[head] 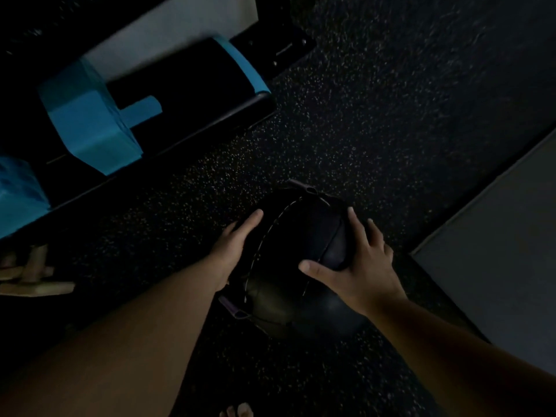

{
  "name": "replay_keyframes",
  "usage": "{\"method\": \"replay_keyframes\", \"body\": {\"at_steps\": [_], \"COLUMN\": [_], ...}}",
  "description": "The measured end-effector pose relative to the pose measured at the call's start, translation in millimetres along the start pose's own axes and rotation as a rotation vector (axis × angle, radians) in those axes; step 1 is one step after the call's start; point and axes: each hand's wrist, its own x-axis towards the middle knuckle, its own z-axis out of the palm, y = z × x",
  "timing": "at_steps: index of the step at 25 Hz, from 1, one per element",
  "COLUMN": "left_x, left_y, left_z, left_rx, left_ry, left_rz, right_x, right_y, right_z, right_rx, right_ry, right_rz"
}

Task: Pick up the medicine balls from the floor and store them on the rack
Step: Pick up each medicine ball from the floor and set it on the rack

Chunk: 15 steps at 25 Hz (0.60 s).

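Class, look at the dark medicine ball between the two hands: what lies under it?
Speckled black floor surrounds the medicine ball. The ball itself hides the spot beneath it, so whether it touches the floor cannot be seen.

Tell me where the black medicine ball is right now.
In the head view the black medicine ball sits low and centre over the speckled floor, clasped between the left hand and right hand, right of the blue-taped bench.

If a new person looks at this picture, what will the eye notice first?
First, two bare hands, left hand and right hand, clasping a dark medicine ball at centre, above the speckled floor. Next, the bright blue pieces at upper left stand out.
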Motion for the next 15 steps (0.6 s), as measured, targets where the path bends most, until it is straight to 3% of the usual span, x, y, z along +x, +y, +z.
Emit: {"method": "replay_keyframes", "body": {"at_steps": [3, 8, 15], "left_x": [-7, -63, -248], "left_y": [6, 72, 258], "left_z": [-1, -32, -105], "left_rx": [-0.092, -0.082, -0.127], "left_ry": [-0.005, 0.119, 0.22], "left_rz": [0.015, 0.225, 0.537], "right_x": [-9, -40, -117], "right_y": [-12, -61, -229], "right_z": [-1, -43, -226], "right_rx": [0.094, 0.283, 0.378], "right_ry": [0.057, 0.167, 0.282], "right_rz": [0.005, -0.102, -0.411]}}
